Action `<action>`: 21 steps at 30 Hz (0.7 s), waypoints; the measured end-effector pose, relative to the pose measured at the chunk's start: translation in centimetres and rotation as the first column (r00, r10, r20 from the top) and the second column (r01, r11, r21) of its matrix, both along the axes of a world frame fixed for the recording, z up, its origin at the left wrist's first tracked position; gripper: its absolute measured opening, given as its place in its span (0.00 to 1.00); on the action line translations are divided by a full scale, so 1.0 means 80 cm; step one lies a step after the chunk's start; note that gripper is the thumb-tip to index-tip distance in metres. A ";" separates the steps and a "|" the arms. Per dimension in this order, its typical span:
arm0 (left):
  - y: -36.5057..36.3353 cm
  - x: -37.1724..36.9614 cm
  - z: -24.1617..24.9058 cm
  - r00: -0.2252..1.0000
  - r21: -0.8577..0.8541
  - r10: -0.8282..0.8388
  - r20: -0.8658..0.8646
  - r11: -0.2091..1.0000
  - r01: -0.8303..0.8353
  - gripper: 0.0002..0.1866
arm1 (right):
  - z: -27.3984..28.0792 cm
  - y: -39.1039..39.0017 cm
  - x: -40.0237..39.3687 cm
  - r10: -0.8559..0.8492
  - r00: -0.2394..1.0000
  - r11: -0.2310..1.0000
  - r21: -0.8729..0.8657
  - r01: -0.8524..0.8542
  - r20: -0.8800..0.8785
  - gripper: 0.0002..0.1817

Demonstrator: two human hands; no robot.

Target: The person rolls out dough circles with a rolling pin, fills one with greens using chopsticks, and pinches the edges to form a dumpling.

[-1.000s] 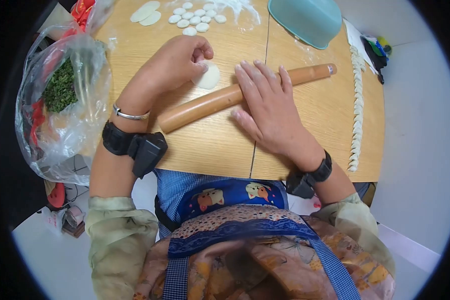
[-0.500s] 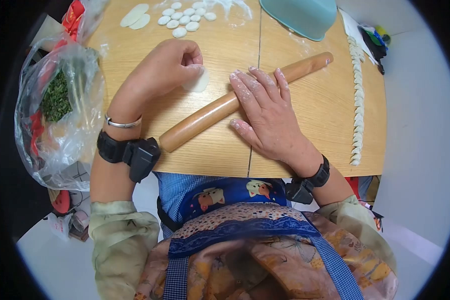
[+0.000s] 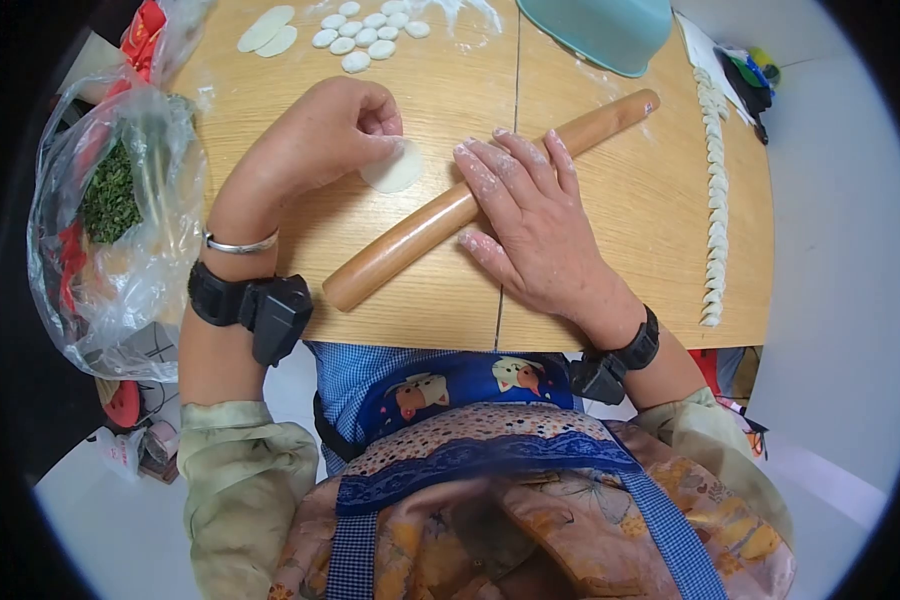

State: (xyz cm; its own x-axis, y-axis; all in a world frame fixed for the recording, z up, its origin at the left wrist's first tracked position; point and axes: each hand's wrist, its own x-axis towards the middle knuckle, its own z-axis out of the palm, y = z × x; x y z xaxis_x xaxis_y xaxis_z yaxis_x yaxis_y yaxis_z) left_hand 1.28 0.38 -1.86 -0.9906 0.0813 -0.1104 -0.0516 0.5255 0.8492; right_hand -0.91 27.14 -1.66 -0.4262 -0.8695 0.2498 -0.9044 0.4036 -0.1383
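Observation:
My left hand [image 3: 345, 130] pinches the upper edge of a thin round dough wrapper [image 3: 394, 170] that lies on the wooden table. My right hand [image 3: 535, 215] rests palm down on a wooden rolling pin [image 3: 400, 247], its flour-dusted fingers spread over the pin and the thumb apart below it. The pin lies slantwise, its lower left end near my left wrist and its upper right end beyond my fingers. The wrapper is just up and left of the pin, not under it.
Several small dough discs [image 3: 355, 62] and flat oval wrappers [image 3: 276, 41] lie at the back. A teal basin [image 3: 610, 35] stands behind the pin. A row of folded dumplings [image 3: 717, 200] lines the right side. A plastic bag of chopped greens [image 3: 112, 195] is at the left.
The rolling pin has shifted slightly down and left, off the dough, under my right hand. More of the wrapper shows beside my left fingers, and it looks slightly larger.

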 end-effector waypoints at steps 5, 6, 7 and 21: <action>0.004 0.003 0.011 0.986 0.210 -0.035 0.163 0.978 0.000 0.10 | -0.001 0.000 -0.002 0.002 1.000 1.000 0.015 -0.002 -0.014 0.34; 0.003 0.003 0.013 0.981 0.179 -0.041 0.189 0.984 0.007 0.10 | -0.001 0.000 -0.002 0.001 1.000 1.000 0.020 -0.001 -0.014 0.34; 0.003 0.003 0.015 0.976 0.148 -0.047 0.214 0.989 0.015 0.10 | 0.000 -0.001 -0.002 0.003 1.000 1.000 0.021 -0.003 -0.014 0.34; -0.007 0.003 0.007 0.998 -0.057 -0.063 0.021 0.996 0.064 0.10 | -0.017 -0.078 -0.064 0.091 0.991 0.980 -0.167 -0.107 -0.102 0.28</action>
